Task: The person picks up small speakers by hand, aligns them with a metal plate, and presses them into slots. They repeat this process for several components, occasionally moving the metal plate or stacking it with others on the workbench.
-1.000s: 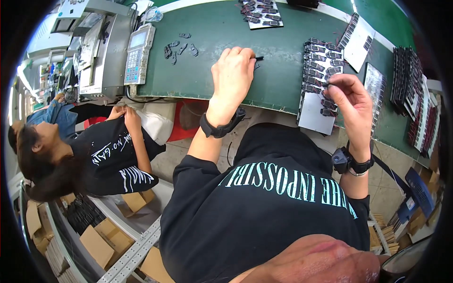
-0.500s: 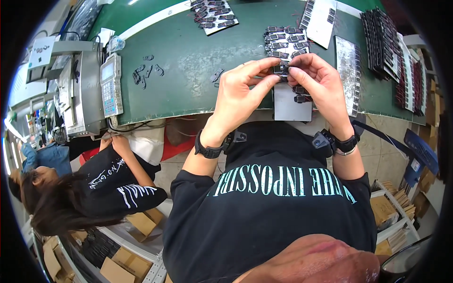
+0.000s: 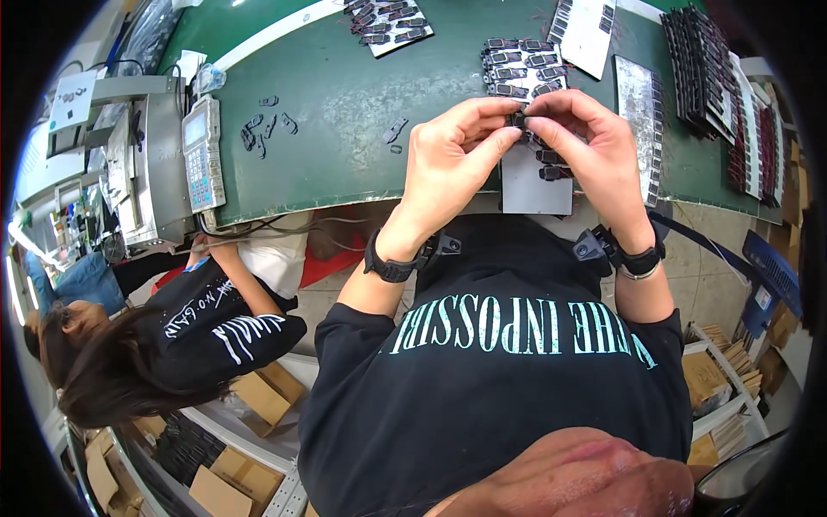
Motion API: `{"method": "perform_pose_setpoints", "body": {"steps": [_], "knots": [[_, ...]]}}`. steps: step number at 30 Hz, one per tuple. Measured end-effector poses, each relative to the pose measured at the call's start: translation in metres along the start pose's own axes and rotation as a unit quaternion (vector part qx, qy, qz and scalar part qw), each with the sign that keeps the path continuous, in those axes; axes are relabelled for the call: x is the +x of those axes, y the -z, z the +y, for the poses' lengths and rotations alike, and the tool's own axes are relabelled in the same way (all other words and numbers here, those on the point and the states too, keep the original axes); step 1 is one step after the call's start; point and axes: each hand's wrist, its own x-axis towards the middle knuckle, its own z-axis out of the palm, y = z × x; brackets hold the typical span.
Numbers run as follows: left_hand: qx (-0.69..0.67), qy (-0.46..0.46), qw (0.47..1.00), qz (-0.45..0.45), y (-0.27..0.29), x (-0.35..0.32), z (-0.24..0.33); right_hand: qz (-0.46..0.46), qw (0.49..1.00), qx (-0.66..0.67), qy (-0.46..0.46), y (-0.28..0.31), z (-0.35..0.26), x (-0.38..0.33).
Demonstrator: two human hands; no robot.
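Over the near edge of the green table, my left hand and my right hand meet fingertip to fingertip. Both pinch one small black part, mostly covered by my fingers. Directly below them lies a white board with rows of similar black parts, each with a dark rim and a lighter rectangle in its middle. A few more of these parts sit beneath my right fingers, partly hidden. The near end of the board is bare.
Loose black pieces lie on the table at left, near a grey keypad unit. Another loaded board is at the back. Right of my hands are a metal plate and stacked boards. A person sits at left.
My hands stay together on the black part, which has turned a little and is now more covered by my fingers. The whole view has shifted slightly.
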Motion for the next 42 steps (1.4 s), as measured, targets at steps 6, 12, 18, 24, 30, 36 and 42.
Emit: {"method": "perform_pose_setpoints", "body": {"steps": [6, 12, 18, 24, 30, 36, 42], "knots": [[0.023, -0.009, 1.000, -0.008, 0.000, 0.003, 0.000, -0.077, 0.985, 0.134, -0.071, 0.013, 0.012, 0.012], [0.029, 0.002, 0.999, -0.019, -0.001, 0.001, -0.004, -0.143, 0.967, 0.189, -0.094, 0.018, 0.023, 0.018], [0.025, 0.009, 0.999, -0.041, 0.001, 0.001, -0.001, -0.165, 0.962, 0.197, -0.089, 0.021, 0.027, 0.021], [0.014, 0.000, 0.999, -0.035, 0.001, 0.001, -0.006, -0.177, 0.965, 0.182, -0.066, 0.019, 0.030, 0.021], [-0.006, 0.022, 1.000, -0.015, -0.003, -0.002, -0.004, -0.109, 0.989, 0.097, -0.019, 0.004, 0.026, 0.011], [0.000, 0.009, 1.000, 0.013, -0.006, -0.012, -0.004, -0.057, 0.989, -0.121, 0.068, -0.008, 0.004, -0.006], [0.100, 0.039, 0.994, -0.031, 0.001, -0.037, 0.001, -0.074, 0.977, -0.179, 0.093, -0.007, 0.007, -0.031]]}}
